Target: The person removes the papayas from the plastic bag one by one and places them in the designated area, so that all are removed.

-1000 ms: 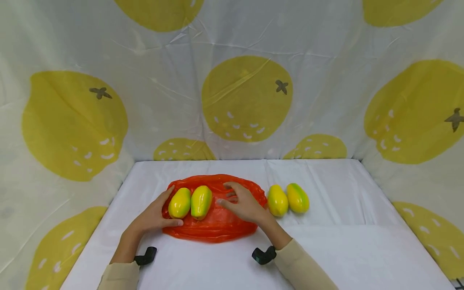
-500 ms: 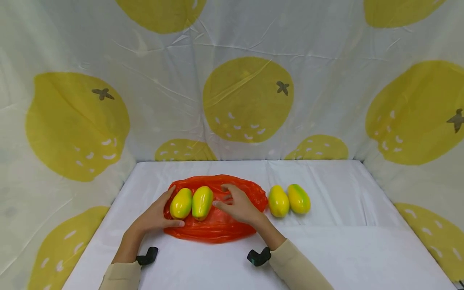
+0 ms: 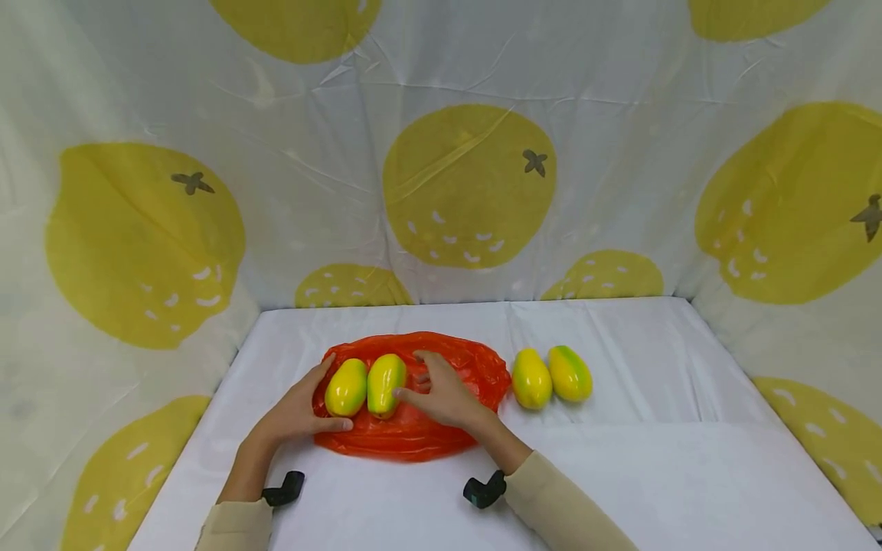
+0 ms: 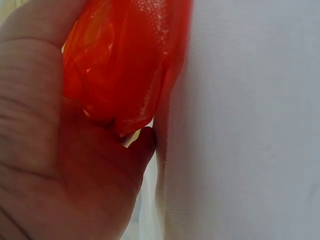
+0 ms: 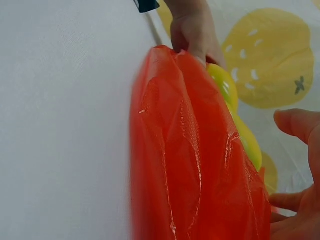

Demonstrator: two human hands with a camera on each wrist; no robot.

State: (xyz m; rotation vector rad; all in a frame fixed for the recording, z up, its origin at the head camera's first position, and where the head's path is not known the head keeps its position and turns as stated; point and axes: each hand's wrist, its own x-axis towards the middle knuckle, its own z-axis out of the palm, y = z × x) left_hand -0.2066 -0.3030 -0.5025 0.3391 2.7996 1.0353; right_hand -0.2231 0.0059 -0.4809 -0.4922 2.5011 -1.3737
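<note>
A red plastic bag [image 3: 413,442] lies on the white-covered table, its film spread round two glossy yellow-green fruits shaped like papayas or mangoes. The left fruit [image 3: 346,387] and right fruit [image 3: 387,386] lie side by side in its left part. My left hand [image 3: 292,409] rests against the bag's left edge, fingers reaching up that side and thumb along the near side. In the left wrist view, red film [image 4: 120,65] lies against the left palm. My right hand [image 3: 444,394] is over the bag's right part, fingers loosely bent, thumb tip close to the right fruit; contact cannot be told.
Two more such fruits, one yellow [image 3: 531,379] and one with a green stripe [image 3: 570,373], lie just right of the bag. A pale cloth with printed lemons [image 3: 468,184] hangs behind and at both sides of the table [image 3: 654,474].
My right hand has moved left over the bag, closer to the right fruit. The left hand, bag and fruits have stayed nearly still.
</note>
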